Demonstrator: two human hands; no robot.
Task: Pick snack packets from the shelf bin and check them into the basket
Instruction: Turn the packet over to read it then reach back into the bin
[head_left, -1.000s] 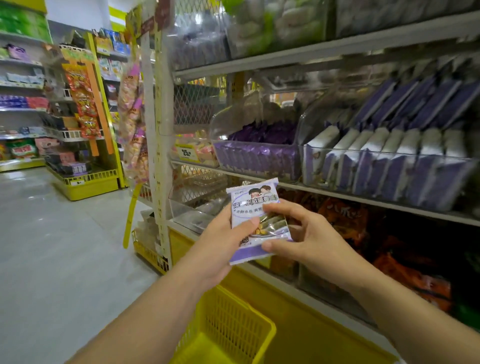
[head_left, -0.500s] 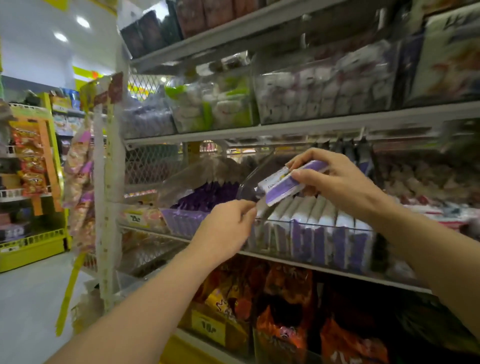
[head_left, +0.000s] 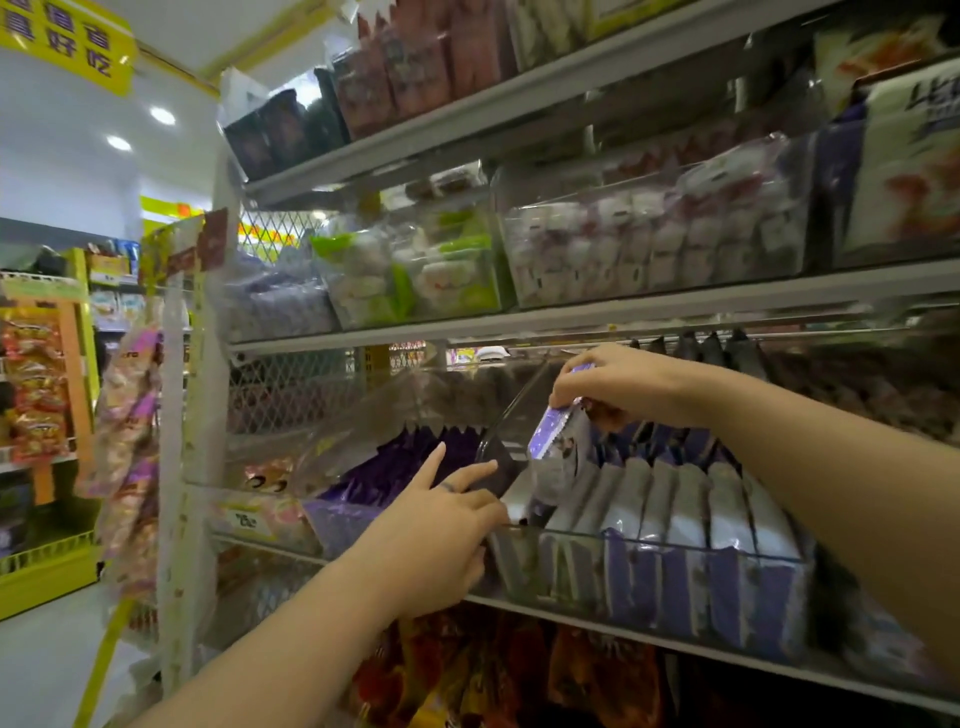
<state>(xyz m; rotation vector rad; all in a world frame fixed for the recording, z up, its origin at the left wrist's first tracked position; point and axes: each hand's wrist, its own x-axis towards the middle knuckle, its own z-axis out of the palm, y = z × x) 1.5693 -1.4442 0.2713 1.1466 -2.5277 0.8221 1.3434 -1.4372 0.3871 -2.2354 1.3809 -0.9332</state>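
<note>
A white and purple snack packet (head_left: 558, 441) hangs upright over the left end of a clear shelf bin (head_left: 675, 546). My right hand (head_left: 618, 384) pinches it by its top edge. Its lower end sits among the row of like packets (head_left: 675, 499) standing in the bin. My left hand (head_left: 436, 525) is at the bin's front left corner, index and middle fingers stretched out, holding nothing. The bin's clear lid (head_left: 498, 415) is tipped up between my hands. The basket is out of view.
A neighbouring bin of dark purple packets (head_left: 384, 473) sits left of my left hand. Clear bins of white and green snacks (head_left: 415, 270) fill the shelf above, and orange bags (head_left: 519, 675) the shelf below. Hanging snack strips (head_left: 130, 415) flank the shelf end.
Both hands first held the packet low over the yellow basket. The view rose to the shelf, my left hand let go, and my right hand carried the packet up and down into the bin.
</note>
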